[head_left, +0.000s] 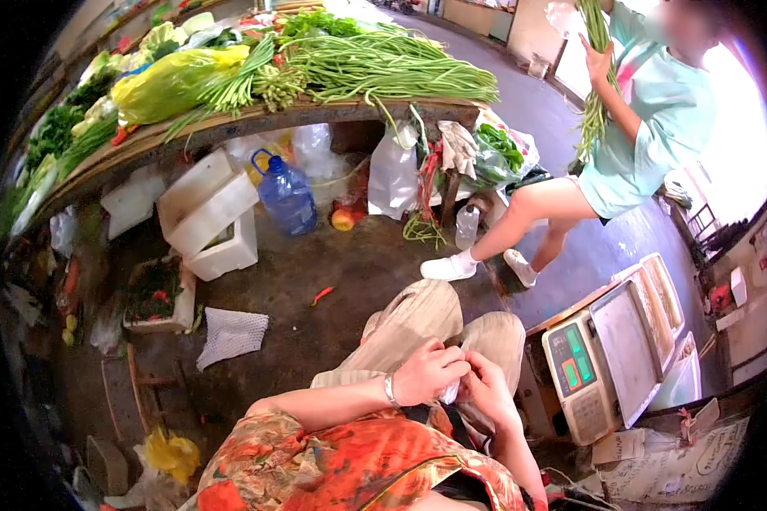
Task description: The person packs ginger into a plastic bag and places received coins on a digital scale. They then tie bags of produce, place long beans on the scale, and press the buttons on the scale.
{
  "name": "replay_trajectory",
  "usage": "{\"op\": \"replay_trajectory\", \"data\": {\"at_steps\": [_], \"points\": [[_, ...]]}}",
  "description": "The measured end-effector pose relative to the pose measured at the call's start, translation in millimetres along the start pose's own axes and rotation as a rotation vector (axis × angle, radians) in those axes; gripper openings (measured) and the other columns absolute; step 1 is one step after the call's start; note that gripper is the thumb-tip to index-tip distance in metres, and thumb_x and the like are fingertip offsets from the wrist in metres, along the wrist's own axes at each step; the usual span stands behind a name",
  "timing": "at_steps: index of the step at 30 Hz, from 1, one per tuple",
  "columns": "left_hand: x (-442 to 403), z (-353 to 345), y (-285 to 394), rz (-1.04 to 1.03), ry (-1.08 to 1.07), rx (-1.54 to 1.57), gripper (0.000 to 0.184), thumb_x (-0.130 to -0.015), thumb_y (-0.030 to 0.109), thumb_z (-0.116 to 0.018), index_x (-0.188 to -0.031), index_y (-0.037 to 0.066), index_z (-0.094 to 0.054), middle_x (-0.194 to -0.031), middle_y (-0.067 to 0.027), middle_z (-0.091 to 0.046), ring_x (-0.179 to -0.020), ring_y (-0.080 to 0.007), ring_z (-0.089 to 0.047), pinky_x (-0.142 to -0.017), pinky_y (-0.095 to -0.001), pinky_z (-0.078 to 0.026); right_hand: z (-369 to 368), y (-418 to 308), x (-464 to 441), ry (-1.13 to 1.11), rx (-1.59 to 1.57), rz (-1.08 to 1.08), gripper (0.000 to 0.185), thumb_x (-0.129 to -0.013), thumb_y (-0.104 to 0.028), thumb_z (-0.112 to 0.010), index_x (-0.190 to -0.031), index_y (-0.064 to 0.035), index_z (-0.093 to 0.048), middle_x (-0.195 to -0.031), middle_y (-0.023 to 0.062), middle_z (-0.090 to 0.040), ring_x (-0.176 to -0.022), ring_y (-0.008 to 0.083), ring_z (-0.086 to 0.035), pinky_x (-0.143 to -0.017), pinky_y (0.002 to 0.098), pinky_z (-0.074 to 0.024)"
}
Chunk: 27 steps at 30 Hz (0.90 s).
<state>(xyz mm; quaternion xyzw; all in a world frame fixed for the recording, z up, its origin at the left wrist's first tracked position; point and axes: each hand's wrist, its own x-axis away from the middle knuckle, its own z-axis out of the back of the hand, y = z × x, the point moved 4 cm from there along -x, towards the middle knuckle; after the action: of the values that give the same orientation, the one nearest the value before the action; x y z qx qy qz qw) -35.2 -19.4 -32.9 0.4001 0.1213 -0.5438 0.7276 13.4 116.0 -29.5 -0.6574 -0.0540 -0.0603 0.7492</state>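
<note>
Small pale object [449,393], head view, is held over trousers [422,319], clamped between gathered fingers of left hand [429,373] and right hand [488,390], seemingly for steadiness; exact fingertip contact is hidden. Scale [581,375] is set right of trousers, probably for easy reach.

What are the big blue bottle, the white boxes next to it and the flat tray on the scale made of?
Blue bottle: see-through, glossy plastic, it seems, because light passes through it.
White boxes: probably foam, dull, with thick, pale walls.
Flat tray: probably metal, smooth and greyish with a soft shine, though I can't be sure.
</note>
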Motion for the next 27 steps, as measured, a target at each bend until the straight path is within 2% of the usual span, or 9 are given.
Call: {"op": "replay_trajectory", "data": {"at_steps": [3, 4, 12, 14, 15, 17, 20, 23, 27], "points": [[-1, 8, 5, 0.032, 0.065, 0.052, 0.033, -0.070, 0.018, -0.067, -0.102, 0.009, -0.063, -0.101, -0.0076, -0.060, -0.090, -0.0265, -0.059, -0.083, -0.0386, -0.044, 1, 2, 1, -0.062, -0.015, -0.116, 0.022, -0.094, -0.002, -0.050, -0.112, 0.0029, -0.062, -0.084, 0.0049, -0.064, -0.073, 0.0085, -0.056, -0.065, 0.0248, -0.0474], [-2, 12, 5, 0.068, 0.057, 0.053, 0.034, -0.070, 0.019, -0.068, -0.102, 0.009, -0.063, -0.101, -0.0079, -0.060, -0.092, -0.0271, -0.060, -0.086, -0.0401, -0.044, 3, 7, 1, -0.084, -0.015, -0.106, 0.021, -0.096, -0.003, -0.052, -0.114, 0.0002, -0.061, -0.085, -0.0018, -0.062, -0.072, 0.0048, -0.055, -0.063, 0.0214, -0.0462], [2, 20, -1, 0.093, 0.052, -0.006, 0.019, -0.080, 0.014, -0.062, -0.098, 0.007, -0.061, -0.090, -0.0077, -0.057, -0.087, -0.0261, -0.058, -0.085, -0.0398, -0.039, 2, 8, 2, -0.017, 0.073, -0.079, 0.015, -0.095, -0.001, -0.051, -0.105, 0.0009, -0.062, -0.083, 0.0005, -0.063, -0.073, 0.0055, -0.056, -0.063, 0.0227, -0.0472], [4, 18, -3, 0.077, 0.041, -0.026, 0.019, -0.080, 0.013, -0.061, -0.098, 0.007, -0.061, -0.088, -0.0078, -0.057, -0.086, -0.0261, -0.058, -0.084, -0.0392, -0.040, 3, 3, 0, 0.067, 0.238, 0.098, 0.017, -0.091, -0.003, -0.054, -0.105, 0.0002, -0.064, -0.084, 0.0140, -0.065, -0.071, 0.0206, -0.063, -0.066, 0.0325, -0.0493], [7, 14, -4, 0.080, -0.008, 0.001, 0.019, -0.080, 0.013, -0.062, -0.097, 0.007, -0.061, -0.089, -0.0080, -0.058, -0.086, -0.0262, -0.058, -0.082, -0.0388, -0.041, 3, 3, -1, 0.072, 0.235, 0.098, 0.017, -0.091, -0.003, -0.054, -0.105, 0.0002, -0.064, -0.084, 0.0140, -0.065, -0.071, 0.0206, -0.063, -0.066, 0.0325, -0.0493], [8, 12, -3, 0.064, -0.069, 0.034, 0.019, -0.079, 0.012, -0.063, -0.097, 0.007, -0.061, -0.090, -0.0081, -0.059, -0.086, -0.0262, -0.059, -0.081, -0.0383, -0.042, 5, -5, 1, 0.178, 0.458, 0.314, 0.014, -0.090, -0.004, -0.055, -0.101, -0.0003, -0.063, -0.085, 0.0144, -0.063, -0.073, 0.0225, -0.062, -0.066, 0.0325, -0.0493], [7, 18, 0, 0.022, -0.045, 0.075, 0.019, -0.078, 0.011, -0.065, -0.096, 0.007, -0.061, -0.096, -0.0094, -0.063, -0.087, -0.0270, -0.061, -0.080, -0.0390, -0.044, 10, -11, 4, 0.229, 0.548, 0.304, 0.013, -0.088, -0.006, -0.057, -0.099, -0.0023, -0.064, -0.086, 0.0164, -0.061, -0.072, 0.0283, -0.061, -0.066, 0.0353, -0.0487], [9, 22, 3, 0.034, -0.060, 0.089, 0.018, -0.078, 0.011, -0.066, -0.096, 0.008, -0.062, -0.095, -0.0093, -0.064, -0.087, -0.0274, -0.062, -0.079, -0.0387, -0.044, 16, -6, 4, 0.278, 0.499, 0.273, 0.012, -0.088, -0.007, -0.058, -0.097, -0.0029, -0.064, -0.086, 0.0152, -0.060, -0.071, 0.0276, -0.060, -0.065, 0.0357, -0.0483], [7, 35, 4, 0.182, -0.018, 0.273, 0.003, -0.080, 0.008, -0.066, -0.083, 0.007, -0.065, -0.084, -0.0081, -0.064, -0.080, -0.0262, -0.062, -0.076, -0.0374, -0.047, 15, -10, 7, 0.287, 0.491, 0.389, 0.009, -0.088, -0.009, -0.059, -0.093, -0.0023, -0.059, -0.086, 0.0168, -0.058, -0.081, 0.0349, -0.060, -0.072, 0.0402, -0.0490]]}}
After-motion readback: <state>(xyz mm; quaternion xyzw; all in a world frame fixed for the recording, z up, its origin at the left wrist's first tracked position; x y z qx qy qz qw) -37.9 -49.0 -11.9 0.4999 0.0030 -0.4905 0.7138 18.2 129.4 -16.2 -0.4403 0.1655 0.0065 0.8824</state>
